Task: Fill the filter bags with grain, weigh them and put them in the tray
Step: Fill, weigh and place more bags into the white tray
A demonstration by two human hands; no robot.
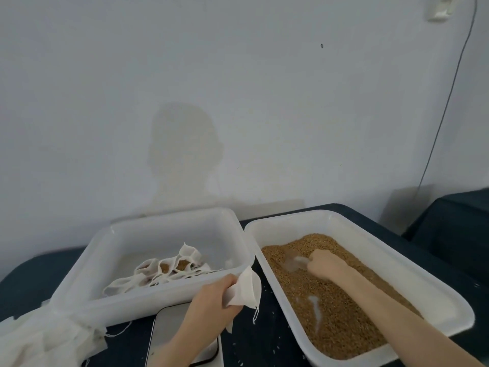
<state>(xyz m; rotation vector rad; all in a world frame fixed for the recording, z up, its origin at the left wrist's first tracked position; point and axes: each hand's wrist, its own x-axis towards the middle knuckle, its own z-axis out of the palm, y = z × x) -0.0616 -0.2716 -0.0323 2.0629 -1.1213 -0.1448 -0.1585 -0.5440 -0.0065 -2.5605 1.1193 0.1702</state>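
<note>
Left hand [211, 298] grips a filter bag [244, 290]; right hand [326, 263] scoops grain [330, 313].

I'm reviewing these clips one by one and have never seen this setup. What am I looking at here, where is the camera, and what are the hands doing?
There is no machine: a person wears a camera on the head, looking down at their own hands. The left hand grips an empty filter bag above a scale. The right hand holds a clear scoop in the grain that fills the right tray. The left tray holds filled bags. A pile of spare bags lies at the lower left, all on a dark table.
</note>
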